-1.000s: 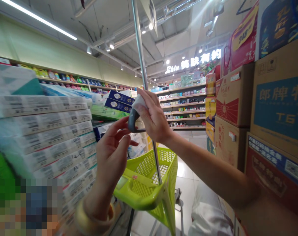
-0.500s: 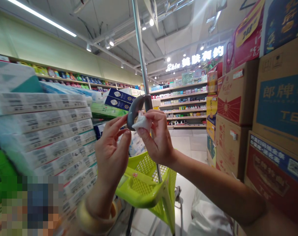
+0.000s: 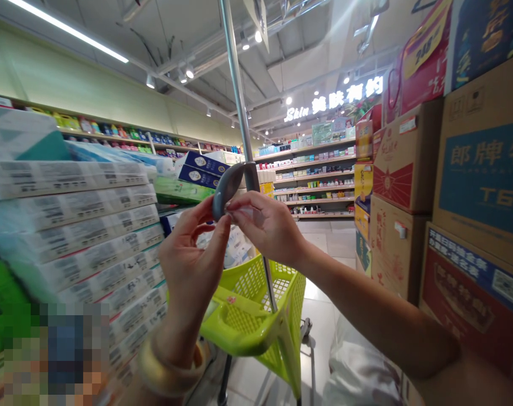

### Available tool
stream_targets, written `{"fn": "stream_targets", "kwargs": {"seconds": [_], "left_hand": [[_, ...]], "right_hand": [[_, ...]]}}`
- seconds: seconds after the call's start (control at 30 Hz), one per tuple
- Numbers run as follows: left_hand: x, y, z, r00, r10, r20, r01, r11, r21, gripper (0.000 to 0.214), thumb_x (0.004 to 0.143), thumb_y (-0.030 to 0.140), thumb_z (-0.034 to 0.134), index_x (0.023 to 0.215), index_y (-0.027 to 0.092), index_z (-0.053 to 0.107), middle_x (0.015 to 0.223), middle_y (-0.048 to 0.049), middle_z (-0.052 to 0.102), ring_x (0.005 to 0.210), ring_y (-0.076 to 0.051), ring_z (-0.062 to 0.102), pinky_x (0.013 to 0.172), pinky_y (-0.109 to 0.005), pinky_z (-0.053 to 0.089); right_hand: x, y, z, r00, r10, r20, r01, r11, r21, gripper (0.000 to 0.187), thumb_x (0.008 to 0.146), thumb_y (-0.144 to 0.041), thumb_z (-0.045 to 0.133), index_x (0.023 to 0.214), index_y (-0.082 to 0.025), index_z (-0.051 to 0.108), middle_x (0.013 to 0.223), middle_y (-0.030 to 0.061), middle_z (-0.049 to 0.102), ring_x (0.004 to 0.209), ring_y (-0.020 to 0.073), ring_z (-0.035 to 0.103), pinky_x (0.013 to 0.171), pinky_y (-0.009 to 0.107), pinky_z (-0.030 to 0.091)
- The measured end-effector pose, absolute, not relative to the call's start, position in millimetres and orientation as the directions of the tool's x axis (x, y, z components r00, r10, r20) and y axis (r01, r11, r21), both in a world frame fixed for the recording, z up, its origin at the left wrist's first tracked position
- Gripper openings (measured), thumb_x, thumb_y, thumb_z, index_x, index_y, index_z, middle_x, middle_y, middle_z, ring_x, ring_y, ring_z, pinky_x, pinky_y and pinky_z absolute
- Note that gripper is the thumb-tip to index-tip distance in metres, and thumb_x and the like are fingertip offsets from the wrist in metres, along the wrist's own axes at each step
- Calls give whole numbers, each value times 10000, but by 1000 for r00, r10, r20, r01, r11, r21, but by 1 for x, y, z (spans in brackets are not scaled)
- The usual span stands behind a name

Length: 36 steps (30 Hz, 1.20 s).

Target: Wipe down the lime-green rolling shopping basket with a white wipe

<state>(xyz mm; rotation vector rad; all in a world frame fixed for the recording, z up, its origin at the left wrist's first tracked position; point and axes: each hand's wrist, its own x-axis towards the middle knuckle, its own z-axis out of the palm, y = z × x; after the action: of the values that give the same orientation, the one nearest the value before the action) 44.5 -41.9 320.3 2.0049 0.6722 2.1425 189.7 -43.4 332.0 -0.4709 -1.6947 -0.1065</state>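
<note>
A glossy grey curved plastic piece (image 3: 231, 183) sits on an upright metal pole (image 3: 238, 84), which rises from the yellow-green shopping cart (image 3: 239, 338). My left hand (image 3: 195, 248), with a gold bangle at the wrist, pinches the lower end of the curved piece between thumb and fingers. Close beside it, my right hand (image 3: 269, 225) has its fingertips pinched together against the inner side of the curve. What those fingertips hold, if anything, is too small or hidden to make out. The white tissue seen earlier does not show clearly.
Stacked packs of wrapped paper goods (image 3: 100, 220) stand close on the left. Cardboard cartons (image 3: 404, 158) pile up on the right. Beyond the cart, shelves of small goods (image 3: 319, 169) line the back, with pale floor tiles (image 3: 328, 245) before them.
My right hand has moved slightly left to the grey piece's lower end, and the white tissue in it has dropped from clear view. My left thumb has closed in on the piece.
</note>
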Motion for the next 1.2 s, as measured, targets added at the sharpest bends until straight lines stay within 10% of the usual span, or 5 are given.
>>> {"fn": "stream_targets", "kwargs": {"seconds": [0.2, 0.47, 0.87, 1.2], "left_hand": [[52, -41, 320, -170, 393, 904, 204, -883, 422, 430, 782, 345, 743, 1177, 185, 690, 1038, -50, 757, 836, -146, 709, 778, -276, 592], [50, -47, 325, -161, 414, 896, 256, -859, 443, 429, 776, 345, 731, 1176, 193, 698, 977, -40, 764, 753, -137, 707, 732, -274, 609], [52, -45, 323, -151, 405, 902, 231, -872, 431, 416, 774, 361, 739, 1167, 229, 703, 948, -23, 759, 724, -136, 690, 722, -287, 612], [53, -47, 319, -136, 403, 905, 200, -883, 424, 397, 796, 329, 721, 1176, 218, 697, 998, -42, 753, 757, -129, 693, 699, -258, 594]], "right_hand": [[215, -43, 343, -281, 223, 933, 657, 754, 17, 125, 900, -131, 570, 883, -179, 684, 957, 55, 682, 889, 162, 634, 829, 319, 513], [212, -28, 317, -166, 51, 985, 617, 785, 64, 160, 953, -145, 506, 966, -192, 659, 1021, 65, 639, 984, 152, 619, 886, 314, 525], [208, -9, 299, 129, 7, 992, 552, 830, -77, 158, 914, -168, 505, 1036, -244, 571, 1052, 59, 587, 1061, 188, 565, 964, 391, 489], [199, 34, 258, 363, 570, 737, -106, 811, -575, 301, 893, -405, 595, 1123, -227, 520, 1000, 27, 638, 808, 124, 632, 708, 270, 545]]}}
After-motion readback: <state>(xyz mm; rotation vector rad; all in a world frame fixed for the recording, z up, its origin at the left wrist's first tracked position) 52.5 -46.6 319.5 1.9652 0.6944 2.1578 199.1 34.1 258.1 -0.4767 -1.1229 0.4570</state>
